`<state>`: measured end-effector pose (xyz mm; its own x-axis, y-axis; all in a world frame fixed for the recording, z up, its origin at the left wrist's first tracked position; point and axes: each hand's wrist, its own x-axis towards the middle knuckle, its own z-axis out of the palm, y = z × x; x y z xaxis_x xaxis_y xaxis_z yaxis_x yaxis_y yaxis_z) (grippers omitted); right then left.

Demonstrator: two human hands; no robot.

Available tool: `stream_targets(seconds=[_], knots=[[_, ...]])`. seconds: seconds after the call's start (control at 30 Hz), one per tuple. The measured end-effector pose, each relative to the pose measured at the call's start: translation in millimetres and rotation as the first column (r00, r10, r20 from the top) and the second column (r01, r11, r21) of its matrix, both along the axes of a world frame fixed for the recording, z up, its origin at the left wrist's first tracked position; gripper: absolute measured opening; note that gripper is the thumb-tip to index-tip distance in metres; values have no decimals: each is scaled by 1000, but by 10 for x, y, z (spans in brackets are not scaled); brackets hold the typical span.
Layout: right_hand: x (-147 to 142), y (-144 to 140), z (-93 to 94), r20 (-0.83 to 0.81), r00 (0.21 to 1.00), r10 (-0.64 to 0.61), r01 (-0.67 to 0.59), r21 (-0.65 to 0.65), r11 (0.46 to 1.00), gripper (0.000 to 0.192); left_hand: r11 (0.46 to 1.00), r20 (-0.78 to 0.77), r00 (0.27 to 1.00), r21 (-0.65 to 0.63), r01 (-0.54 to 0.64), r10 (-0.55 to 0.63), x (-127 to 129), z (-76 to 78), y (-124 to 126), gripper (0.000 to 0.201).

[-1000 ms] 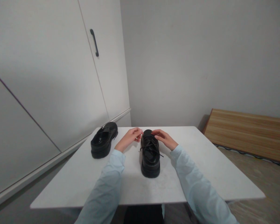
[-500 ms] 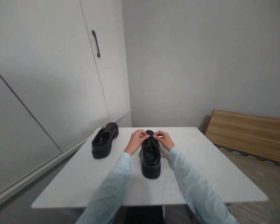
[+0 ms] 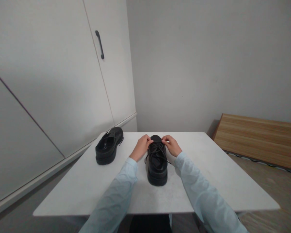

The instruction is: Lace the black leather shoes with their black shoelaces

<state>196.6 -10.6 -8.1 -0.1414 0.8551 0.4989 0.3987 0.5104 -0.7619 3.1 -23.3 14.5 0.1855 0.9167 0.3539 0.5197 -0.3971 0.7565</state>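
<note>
Glossy black leather shoe [image 3: 157, 161] on smooth matt white table [image 3: 208, 181].

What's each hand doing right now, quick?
Left hand: fingers closed, pinching the laces at the left side of the near black shoe.
Right hand: fingers closed, pinching the laces at the shoe's right side.

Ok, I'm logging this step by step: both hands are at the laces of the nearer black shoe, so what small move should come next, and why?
Probably draw the black laces outward and snug: the left hand and right hand each pinch at them near the toe end of the glossy black lace-up shoe, where they look loose.
</note>
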Motion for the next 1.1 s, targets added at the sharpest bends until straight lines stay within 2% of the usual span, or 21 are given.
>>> stream_targets(seconds=[0.23,0.47,0.7,0.83,0.93,1.1], knots=[[47,-10,0,160,985,-67,51,102,993,14,999,-38,999,-44,-20,18,-63,5,7,12],[59,-51,41,261,958,-114,100,65,993,17,997,-72,997,-74,-39,33,-106,-64,57,14],[59,-69,53,278,941,-191,193,22,981,16,987,-20,999,-150,-50,48,-78,-14,-2,11],[87,-79,85,248,950,-190,201,-22,979,17,1000,-62,998,-5,-15,15,-88,17,-11,5],[81,-101,120,197,965,-171,183,-45,982,16,995,-125,992,102,7,6,-84,56,-17,8],[35,-129,159,80,987,-142,145,-40,989,9,988,-137,990,147,45,-24,-76,115,-31,10]])
